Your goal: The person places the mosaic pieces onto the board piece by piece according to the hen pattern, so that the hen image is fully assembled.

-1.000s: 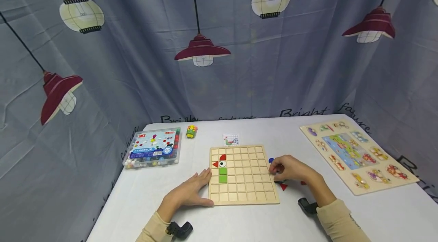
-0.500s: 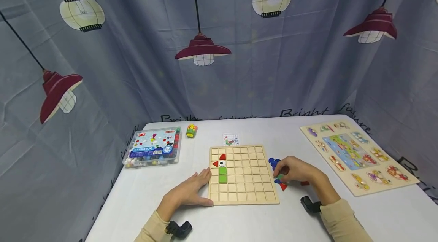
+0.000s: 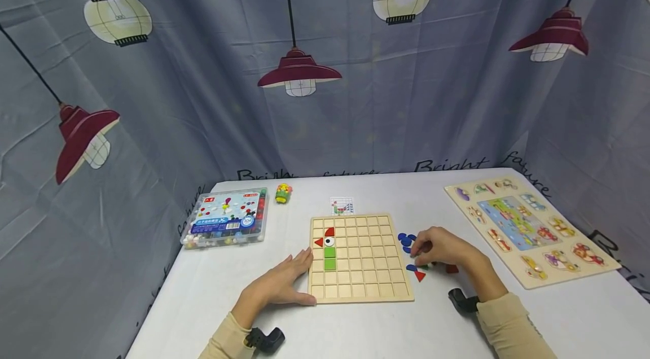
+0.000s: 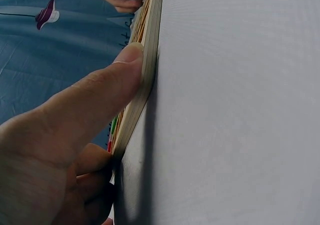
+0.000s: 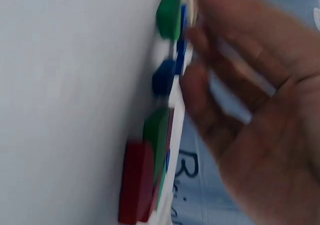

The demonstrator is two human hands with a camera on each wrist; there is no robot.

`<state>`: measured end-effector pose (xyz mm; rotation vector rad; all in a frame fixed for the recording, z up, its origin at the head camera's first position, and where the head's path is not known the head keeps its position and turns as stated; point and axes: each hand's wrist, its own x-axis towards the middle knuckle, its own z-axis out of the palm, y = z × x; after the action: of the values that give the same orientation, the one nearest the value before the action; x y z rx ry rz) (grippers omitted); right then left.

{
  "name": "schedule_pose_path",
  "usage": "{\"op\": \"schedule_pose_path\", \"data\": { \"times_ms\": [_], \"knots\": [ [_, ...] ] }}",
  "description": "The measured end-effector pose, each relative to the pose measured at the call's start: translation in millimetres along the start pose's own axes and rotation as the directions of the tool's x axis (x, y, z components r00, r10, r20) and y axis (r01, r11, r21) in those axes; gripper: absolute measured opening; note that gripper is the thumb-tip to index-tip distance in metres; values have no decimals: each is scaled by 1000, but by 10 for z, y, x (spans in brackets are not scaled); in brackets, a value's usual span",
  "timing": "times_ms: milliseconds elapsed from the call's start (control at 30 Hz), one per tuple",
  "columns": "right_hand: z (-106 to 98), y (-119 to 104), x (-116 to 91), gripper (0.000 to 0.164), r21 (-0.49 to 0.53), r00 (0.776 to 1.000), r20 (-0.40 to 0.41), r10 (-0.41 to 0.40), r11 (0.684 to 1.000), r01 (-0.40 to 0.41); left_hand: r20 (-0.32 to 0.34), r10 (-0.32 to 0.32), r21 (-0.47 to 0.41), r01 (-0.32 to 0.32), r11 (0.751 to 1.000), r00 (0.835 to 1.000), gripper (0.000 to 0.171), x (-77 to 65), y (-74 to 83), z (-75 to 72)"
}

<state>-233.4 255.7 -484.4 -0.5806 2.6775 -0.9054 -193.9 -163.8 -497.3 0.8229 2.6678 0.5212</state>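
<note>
A wooden grid board (image 3: 368, 277) lies flat on the table. On its left part sit a red quarter-round piece (image 3: 329, 232), a red triangle (image 3: 319, 242), a white eye piece (image 3: 329, 241) and two green squares (image 3: 330, 258). My left hand (image 3: 279, 283) rests at the board's left edge, its thumb (image 4: 131, 55) against the front corner. Right of the board, my right hand (image 3: 440, 247) hovers low over loose pieces, fingers bent and nothing visible between them. Near its fingertips are blue pieces (image 3: 404, 239), a green piece (image 5: 169, 14) and a red piece (image 5: 136, 182). The hand hides some pieces.
A small pattern card (image 3: 342, 206) lies behind the board. At the back left are a clear box of colored beads (image 3: 225, 218) and a small toy figure (image 3: 283, 193). A wooden picture puzzle (image 3: 530, 229) lies on the right. A loose red triangle (image 3: 419, 276) is beside the board.
My right hand has shifted right, away from the board's edge, uncovering several blue pieces. The left hand stays at the board's edge, and the pieces on the board are unchanged.
</note>
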Motion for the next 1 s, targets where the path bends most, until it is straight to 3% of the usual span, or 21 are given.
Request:
{"op": "schedule_pose_path", "data": {
  "times_ms": [233, 500, 800, 1000],
  "knots": [
    [-17, 11, -47, 29, 40, 996, 82, -27, 999, 24, 3, -1, -9, 1, 1000, 1000, 107, 2, -10, 11],
    [-26, 30, -80, 20, -1, 996, 27, 85, 996, -85, 4, 2, -1, -2, 1000, 1000, 107, 3, -8, 10],
    [-34, 14, -92, 31, -9, 996, 47, 73, 997, -72, 10, -1, 1, 1, 1000, 1000, 107, 14, -3, 4],
    [-22, 12, -70, 23, -23, 991, 27, 127, 992, -127, 7, 0, 11, 0, 1000, 1000, 106, 4, -7, -3]
  ]
}}
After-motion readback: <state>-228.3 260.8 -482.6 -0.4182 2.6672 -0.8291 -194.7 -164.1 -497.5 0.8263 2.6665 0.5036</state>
